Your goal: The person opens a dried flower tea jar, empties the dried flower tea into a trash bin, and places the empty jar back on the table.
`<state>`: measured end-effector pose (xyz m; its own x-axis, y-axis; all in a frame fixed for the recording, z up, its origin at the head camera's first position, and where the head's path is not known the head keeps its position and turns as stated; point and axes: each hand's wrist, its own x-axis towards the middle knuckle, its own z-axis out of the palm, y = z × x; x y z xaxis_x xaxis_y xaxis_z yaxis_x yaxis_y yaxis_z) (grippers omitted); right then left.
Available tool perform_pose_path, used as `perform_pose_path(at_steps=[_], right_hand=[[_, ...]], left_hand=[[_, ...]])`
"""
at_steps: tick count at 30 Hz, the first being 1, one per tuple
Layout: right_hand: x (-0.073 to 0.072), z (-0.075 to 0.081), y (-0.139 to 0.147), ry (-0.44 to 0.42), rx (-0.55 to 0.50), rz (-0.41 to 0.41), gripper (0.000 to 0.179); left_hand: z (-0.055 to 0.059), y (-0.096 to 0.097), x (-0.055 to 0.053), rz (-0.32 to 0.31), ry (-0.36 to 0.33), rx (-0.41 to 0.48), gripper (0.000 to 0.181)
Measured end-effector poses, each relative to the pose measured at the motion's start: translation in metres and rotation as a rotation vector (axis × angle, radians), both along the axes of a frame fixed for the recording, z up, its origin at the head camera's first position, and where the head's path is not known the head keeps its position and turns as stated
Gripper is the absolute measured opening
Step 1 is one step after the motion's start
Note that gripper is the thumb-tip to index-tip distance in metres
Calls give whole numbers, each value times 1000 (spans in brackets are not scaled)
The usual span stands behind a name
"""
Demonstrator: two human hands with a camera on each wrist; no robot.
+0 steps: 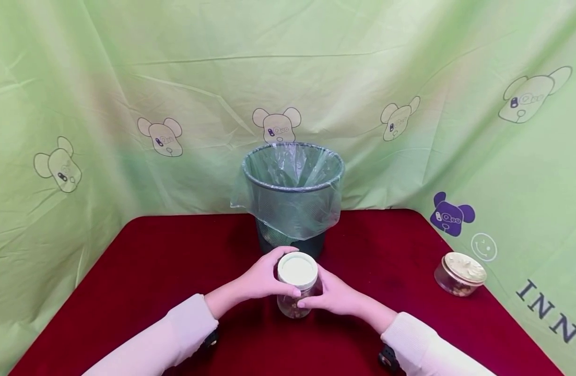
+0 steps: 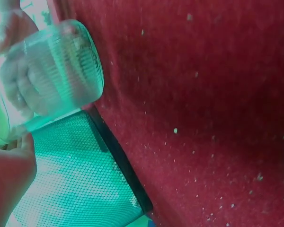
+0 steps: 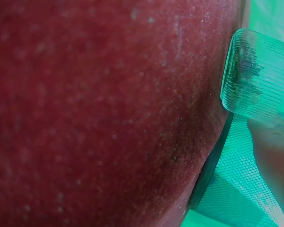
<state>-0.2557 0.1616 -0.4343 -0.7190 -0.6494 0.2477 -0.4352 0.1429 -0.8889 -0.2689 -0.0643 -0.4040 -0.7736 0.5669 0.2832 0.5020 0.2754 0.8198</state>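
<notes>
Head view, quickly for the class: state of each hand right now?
Left hand: holding the white lid.
Right hand: holding the clear jar below it.

Bright head view, dimmer, blurry wrist views

A clear, ribbed jar [image 1: 290,307], topped by a pale round lid [image 1: 297,270] and with small dark bits [image 3: 246,71] visible near its base, is held upright between the left hand [image 1: 264,275] and the right hand [image 1: 336,295], in front of the bin [image 1: 271,235].
</notes>
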Motion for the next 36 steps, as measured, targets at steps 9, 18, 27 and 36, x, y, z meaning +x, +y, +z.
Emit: perform_pose_path(at_steps=[9,18,27,36], right_hand=[[0,1,0,-21,9,-13,77],[0,1,-1,-21,3,-16,76],[0,2,-1,-30,-15,0,78],[0,-1,-1,-33,-2,-13,76]], left_hand=[[-3,4,-1,37,14,-6,76],[-5,10,11,173,106,-34,76],[-4,20,27,308,150,-2,73],[-5,27,36,407,153,15,76]])
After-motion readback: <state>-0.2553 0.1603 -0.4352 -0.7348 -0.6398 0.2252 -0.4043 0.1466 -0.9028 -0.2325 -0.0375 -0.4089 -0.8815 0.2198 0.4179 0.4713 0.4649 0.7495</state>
